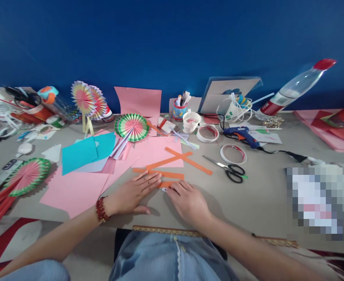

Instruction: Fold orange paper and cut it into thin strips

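Orange paper strips (173, 176) lie on the grey table (265, 183) before me, two of them crossed. My left hand (133, 194) is spread flat, grasping nothing, fingertips over the strips. My right hand (188, 198) curls its fingers at a short strip's end; I can't tell whether they pinch it. Black-handled scissors (228, 167) rest to the right.

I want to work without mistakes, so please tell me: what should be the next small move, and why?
Perhaps the right hand should press gently along the short orange strip: its bent fingers are already at that strip's right end, while the left hand lies flat, close to the other end, with fingers across a longer orange strip.
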